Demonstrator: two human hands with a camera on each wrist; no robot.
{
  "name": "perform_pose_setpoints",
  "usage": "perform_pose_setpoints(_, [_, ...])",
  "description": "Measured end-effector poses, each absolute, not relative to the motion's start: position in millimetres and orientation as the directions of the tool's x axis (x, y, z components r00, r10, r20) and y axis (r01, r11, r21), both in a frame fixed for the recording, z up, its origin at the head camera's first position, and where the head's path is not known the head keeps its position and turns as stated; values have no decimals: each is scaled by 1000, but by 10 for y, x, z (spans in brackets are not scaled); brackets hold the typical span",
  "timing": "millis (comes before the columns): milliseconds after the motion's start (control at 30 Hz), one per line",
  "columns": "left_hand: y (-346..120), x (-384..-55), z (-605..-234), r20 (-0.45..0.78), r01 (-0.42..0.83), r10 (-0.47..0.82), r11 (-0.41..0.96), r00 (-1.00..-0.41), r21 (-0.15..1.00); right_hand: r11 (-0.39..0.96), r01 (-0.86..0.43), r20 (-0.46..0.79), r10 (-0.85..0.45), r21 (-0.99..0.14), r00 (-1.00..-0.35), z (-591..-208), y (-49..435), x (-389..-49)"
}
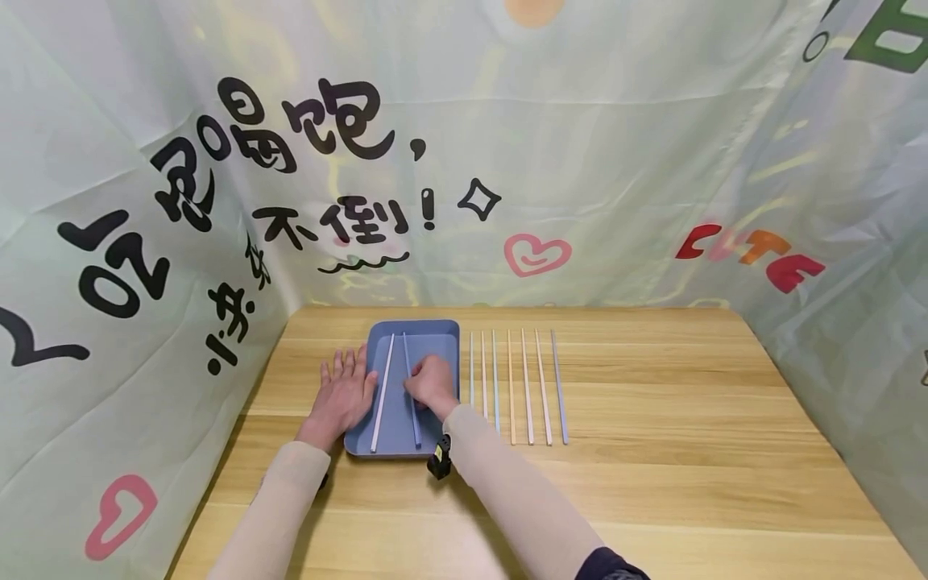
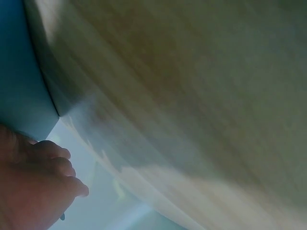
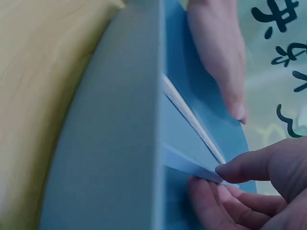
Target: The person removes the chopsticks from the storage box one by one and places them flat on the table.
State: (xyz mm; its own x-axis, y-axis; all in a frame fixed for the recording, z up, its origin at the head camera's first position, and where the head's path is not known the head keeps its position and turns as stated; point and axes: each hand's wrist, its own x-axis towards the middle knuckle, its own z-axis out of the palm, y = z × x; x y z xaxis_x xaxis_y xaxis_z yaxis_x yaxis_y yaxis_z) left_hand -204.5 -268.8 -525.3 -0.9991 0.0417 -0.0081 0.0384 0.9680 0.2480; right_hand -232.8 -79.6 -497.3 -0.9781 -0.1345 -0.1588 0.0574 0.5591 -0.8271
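Observation:
A blue rectangular tray [image 1: 428, 329] stands on the left part of the table. Inside it lies a pale pinkish-white chopstick [image 1: 383, 395], slanted along the tray's length. Just right of that one is a blue chopstick [image 1: 415, 423], which my right hand [image 1: 432, 385] pinches between thumb and fingers, as the right wrist view shows with the blue chopstick [image 3: 189, 164] low in the tray. My left hand [image 1: 346, 395] rests against the tray's left rim with fingers extended and the thumb over the edge. In the left wrist view the left hand [image 2: 38, 182] shows only partly.
Right of the tray, several chopsticks lie in a row, among them an orange one [image 1: 511, 387], a pinkish-white one [image 1: 527, 387] and a blue one [image 1: 560, 387]. The right forearm covers the near ends of some. Printed cloth [image 1: 616, 161] hangs behind and beside the wooden table [image 1: 674, 419].

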Motion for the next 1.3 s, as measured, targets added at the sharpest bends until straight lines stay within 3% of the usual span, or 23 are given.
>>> perform_pose_setpoints(300, [-2689,-2040,-5255,-15,31,37,964,-999,266,407,197,-288,-177,-892,-941,-4881,-676,-2364])
perform_pose_setpoints(733, [-2701,-2048,-5267,-9,36,39,968,-999,249,259,232,-284,-185,-937,-941,-4664,-399,-2441])
perform_pose_setpoints(1300, [-2687,-2044,-5258,-20,34,41,965,-999,259,260,258,-303,-153,-931,-941,-4586,170,-2555])
